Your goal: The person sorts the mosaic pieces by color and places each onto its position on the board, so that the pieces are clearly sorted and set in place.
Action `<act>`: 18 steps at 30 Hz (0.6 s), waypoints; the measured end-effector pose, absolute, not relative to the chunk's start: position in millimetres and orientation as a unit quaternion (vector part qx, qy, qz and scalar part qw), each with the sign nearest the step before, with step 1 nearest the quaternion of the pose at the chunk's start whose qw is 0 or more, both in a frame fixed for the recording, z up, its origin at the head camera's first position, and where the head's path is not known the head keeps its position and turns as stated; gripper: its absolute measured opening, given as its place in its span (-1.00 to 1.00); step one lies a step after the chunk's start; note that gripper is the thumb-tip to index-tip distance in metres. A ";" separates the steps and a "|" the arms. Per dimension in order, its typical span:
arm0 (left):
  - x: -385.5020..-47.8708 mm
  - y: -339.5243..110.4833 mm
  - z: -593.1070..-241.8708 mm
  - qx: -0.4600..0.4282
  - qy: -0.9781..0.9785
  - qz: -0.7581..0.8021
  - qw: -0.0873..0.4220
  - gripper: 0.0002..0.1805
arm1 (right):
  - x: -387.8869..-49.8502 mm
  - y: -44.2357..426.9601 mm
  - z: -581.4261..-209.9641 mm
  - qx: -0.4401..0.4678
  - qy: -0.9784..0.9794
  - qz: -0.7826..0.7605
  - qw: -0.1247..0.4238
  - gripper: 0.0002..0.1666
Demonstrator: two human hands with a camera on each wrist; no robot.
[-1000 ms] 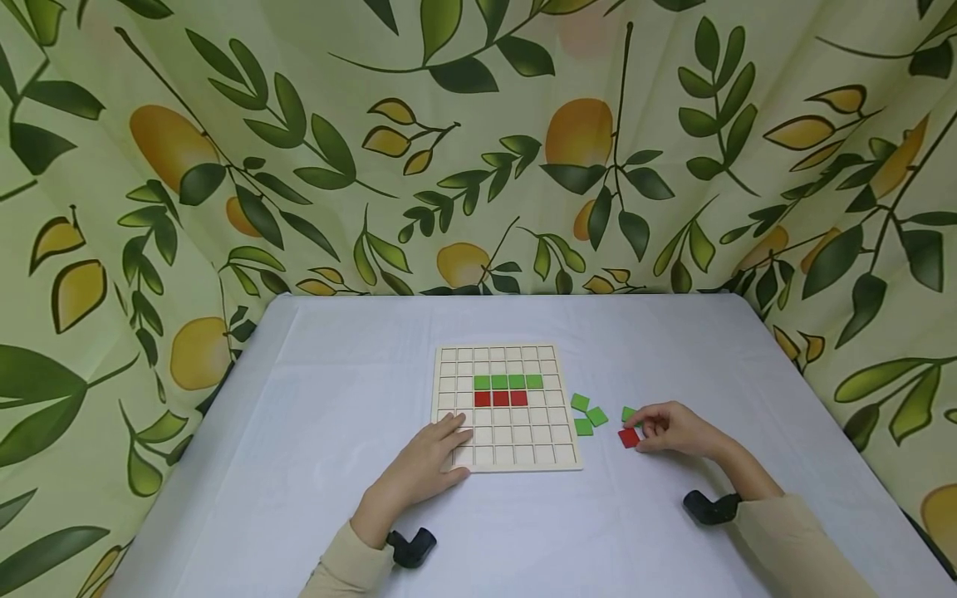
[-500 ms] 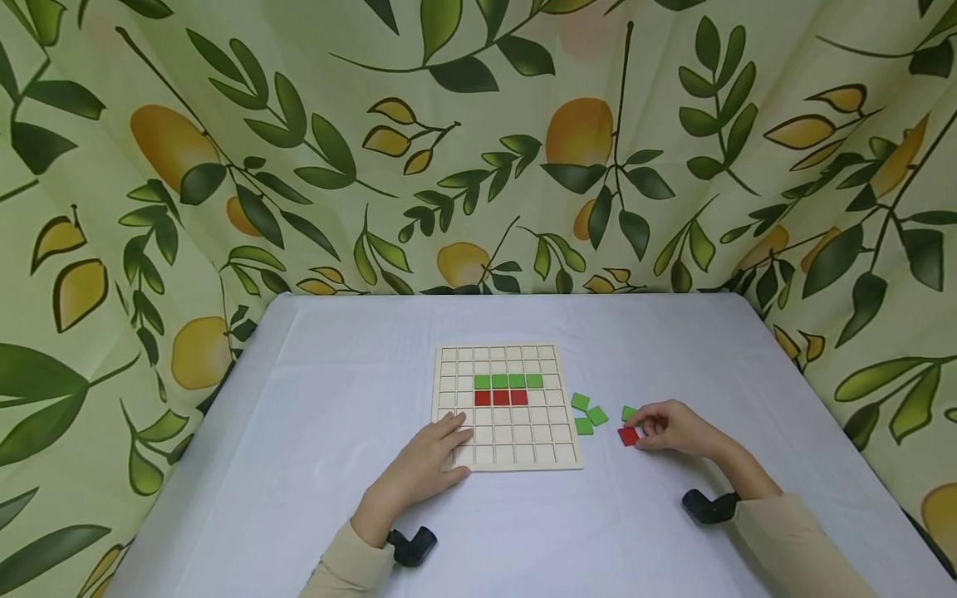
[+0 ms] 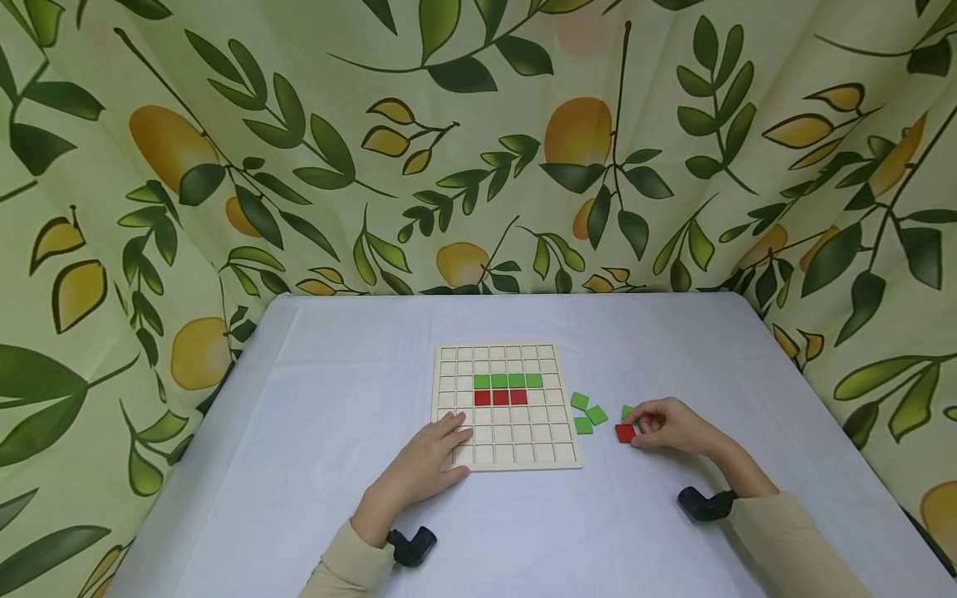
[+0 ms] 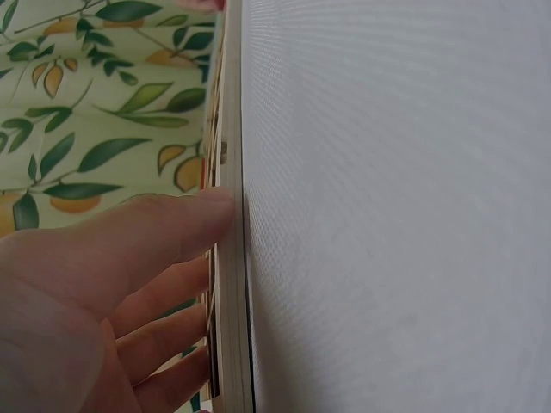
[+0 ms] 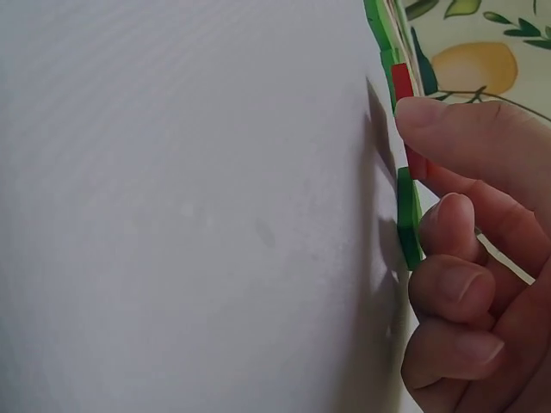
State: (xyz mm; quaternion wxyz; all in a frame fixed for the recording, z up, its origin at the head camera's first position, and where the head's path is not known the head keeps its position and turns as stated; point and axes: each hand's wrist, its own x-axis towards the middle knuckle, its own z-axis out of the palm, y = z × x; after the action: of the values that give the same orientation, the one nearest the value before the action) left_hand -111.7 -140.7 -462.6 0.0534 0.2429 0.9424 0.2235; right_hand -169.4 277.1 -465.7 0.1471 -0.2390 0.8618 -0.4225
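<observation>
Clearly, red tile (image 3: 625, 433) pinched in right fingers (image 5: 456, 133), green tile (image 3: 626, 411) near.

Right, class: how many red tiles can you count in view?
4: three red tiles side by side on the board, and one red tile pinched in the right hand. Any under the left hand would be hidden.

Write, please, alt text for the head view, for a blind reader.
A right hand pinches a red tile beside loose green tiles, while a left hand rests on a gridded board with four green tiles and three red tiles.
</observation>
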 end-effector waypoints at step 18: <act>-110.3 -141.0 -462.9 0.250 0.942 0.221 0.043 -0.41 | -177.1 260.3 -459.3 -0.225 0.871 -0.416 0.133 -0.68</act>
State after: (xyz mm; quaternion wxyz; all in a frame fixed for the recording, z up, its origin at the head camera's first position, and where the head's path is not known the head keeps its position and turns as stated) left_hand -110.3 -141.0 -462.9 0.0429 0.2498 0.9418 0.2207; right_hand -177.1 260.3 -459.3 0.1329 -0.2248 0.8712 -0.4157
